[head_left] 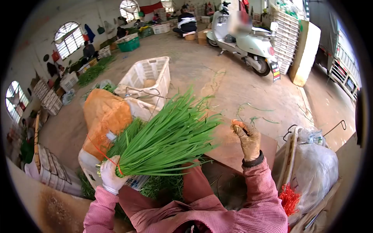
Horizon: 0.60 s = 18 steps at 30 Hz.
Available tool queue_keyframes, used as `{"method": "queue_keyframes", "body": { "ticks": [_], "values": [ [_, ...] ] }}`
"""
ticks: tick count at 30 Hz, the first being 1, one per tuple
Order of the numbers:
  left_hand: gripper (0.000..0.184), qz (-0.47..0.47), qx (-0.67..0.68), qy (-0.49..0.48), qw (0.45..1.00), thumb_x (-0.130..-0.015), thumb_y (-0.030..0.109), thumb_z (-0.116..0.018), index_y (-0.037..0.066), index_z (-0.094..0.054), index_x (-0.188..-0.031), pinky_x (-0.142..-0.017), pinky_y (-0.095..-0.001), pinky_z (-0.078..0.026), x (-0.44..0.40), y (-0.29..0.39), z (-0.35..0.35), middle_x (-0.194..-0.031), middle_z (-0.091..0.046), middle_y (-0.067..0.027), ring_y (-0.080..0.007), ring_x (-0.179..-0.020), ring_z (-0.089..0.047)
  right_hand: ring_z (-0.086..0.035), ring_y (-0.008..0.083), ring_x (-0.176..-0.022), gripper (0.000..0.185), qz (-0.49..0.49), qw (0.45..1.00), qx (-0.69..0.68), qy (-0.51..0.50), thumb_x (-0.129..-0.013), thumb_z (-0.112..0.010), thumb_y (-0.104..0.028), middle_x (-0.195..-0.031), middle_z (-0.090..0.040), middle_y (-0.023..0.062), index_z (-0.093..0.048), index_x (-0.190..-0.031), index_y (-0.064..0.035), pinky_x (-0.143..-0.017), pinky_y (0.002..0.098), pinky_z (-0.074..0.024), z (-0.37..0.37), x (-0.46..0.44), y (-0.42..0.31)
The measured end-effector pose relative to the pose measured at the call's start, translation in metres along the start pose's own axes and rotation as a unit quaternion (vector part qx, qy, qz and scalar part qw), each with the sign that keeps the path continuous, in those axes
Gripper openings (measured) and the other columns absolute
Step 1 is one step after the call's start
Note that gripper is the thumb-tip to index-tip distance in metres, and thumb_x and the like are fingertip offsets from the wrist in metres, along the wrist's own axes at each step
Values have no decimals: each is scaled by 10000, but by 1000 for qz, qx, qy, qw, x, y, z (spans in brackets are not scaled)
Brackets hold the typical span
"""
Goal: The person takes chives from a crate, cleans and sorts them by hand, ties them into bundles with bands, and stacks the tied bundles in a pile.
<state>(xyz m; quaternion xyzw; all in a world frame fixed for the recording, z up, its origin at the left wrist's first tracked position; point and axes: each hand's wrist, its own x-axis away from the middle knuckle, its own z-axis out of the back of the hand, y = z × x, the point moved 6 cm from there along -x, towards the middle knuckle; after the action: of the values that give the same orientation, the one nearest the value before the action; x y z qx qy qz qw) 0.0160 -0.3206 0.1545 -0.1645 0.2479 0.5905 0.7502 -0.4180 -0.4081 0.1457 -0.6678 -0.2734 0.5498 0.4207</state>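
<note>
A large bunch of long green chives (171, 136) lies across my lap, its leaves fanned toward the upper right. My left hand (112, 173), in a white glove, is closed around the stem end. A red tie (119, 167) goes round the stems there, and a thin red end sticks out to the upper left. My right hand (248, 139), in a stained glove with orange on a finger, is raised right of the leaf tips, apart from the bunch. Its fingers are curled together; whether anything is between them is hidden. More loose greens (163, 188) lie below the bunch.
A brown board (233, 151) lies before my knees. An orange sack (105, 116) and a white crate (163, 77) stand ahead left. Red strings (289, 200) hang beside a plastic-wrapped bundle (314, 167) at right. A scooter (248, 42) and crouching people are farther back.
</note>
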Motion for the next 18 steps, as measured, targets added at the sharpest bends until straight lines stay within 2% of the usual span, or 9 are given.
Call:
{"method": "queue_keyframes", "body": {
  "ticks": [5, 7, 8, 10, 12, 15, 16, 17, 18],
  "values": [
    [774, 27, -24, 20, 999, -415, 239, -792, 61, -476, -1099, -856, -388, -353, 57, -6, 31, -1051, -531, -103, -274, -974, -502, -572, 155, -619, 341, 145, 957, 195, -159, -748, -607, -59, -757, -613, 49, -571, -1083, -108, -568, 241, -459, -62, 9, -78],
    [775, 46, -14, 20, 999, -410, 230, -794, 57, -478, -1097, -855, -388, -355, 73, -6, 37, -1043, -533, -105, -276, -971, -503, -556, 186, -551, 472, 310, 822, 417, -232, -752, -546, -79, -662, -557, 31, -461, -1210, -153, -500, 277, -455, -97, 26, -97],
    [776, 62, 0, 21, 998, -406, 220, -795, 53, -479, -1095, -853, -389, -357, 81, -6, 39, -1036, -535, -107, -278, -968, -503, -556, 186, -551, 472, 312, 823, 413, -235, -752, -546, -79, -662, -557, 31, -461, -1210, -153, -500, 277, -455, -108, 30, -100],
    [771, 86, -5, 18, 996, -398, 218, -796, 50, -488, -1085, -847, -388, -362, 96, -6, 45, -1023, -537, -110, -281, -957, -506, -552, 181, -533, 564, 368, 716, 523, -280, -746, -488, -103, -620, -520, 25, -351, -1287, -184, -479, 299, -451, -138, 46, -101],
    [765, 98, -11, 21, 995, -389, 215, -797, 55, -500, -1076, -843, -387, -364, 108, -5, 51, -1012, -542, -111, -283, -940, -513, -565, 192, -552, 549, 374, 710, 519, -295, -712, -475, -82, -638, -536, 44, -394, -1247, -172, -485, 315, -458, -154, 54, -98],
    [730, 136, -7, 23, 990, -398, 213, -807, 70, -516, -1052, -826, -383, -381, 134, -4, 62, -971, -565, -96, -288, -900, -518, -570, 236, -576, 270, 235, 845, 255, -408, -767, -484, -82, -716, -579, 96, -523, -1033, -69, -503, 324, -460, -171, 59, -70],
    [723, 155, 11, 12, 988, -400, 211, -806, 71, -519, -1049, -827, -381, -380, 143, -4, 64, -970, -565, -95, -288, -900, -519, -570, 236, -576, 270, 238, 842, 251, -413, -767, -484, -82, -716, -579, 96, -523, -1033, -69, -503, 324, -460, -175, 58, -64],
    [712, 160, 13, 19, 987, -400, 208, -804, 71, -522, -1040, -826, -383, -383, 152, -2, 67, -969, -567, -96, -286, -902, -521, -573, 258, -603, 274, 69, 923, 28, -377, -774, -506, -91, -765, -587, 116, -518, -1043, -42, -523, 325, -464, -173, 45, -54],
    [712, 170, 10, 18, 985, -400, 208, -804, 71, -522, -1040, -826, -383, -383, 163, -1, 69, -969, -567, -96, -286, -902, -521, -575, 280, -629, 285, -112, 923, -194, -311, -781, -528, -100, -814, -596, 135, -513, -1053, -15, -542, 325, -467, -171, 36, -39]
  ]
}}
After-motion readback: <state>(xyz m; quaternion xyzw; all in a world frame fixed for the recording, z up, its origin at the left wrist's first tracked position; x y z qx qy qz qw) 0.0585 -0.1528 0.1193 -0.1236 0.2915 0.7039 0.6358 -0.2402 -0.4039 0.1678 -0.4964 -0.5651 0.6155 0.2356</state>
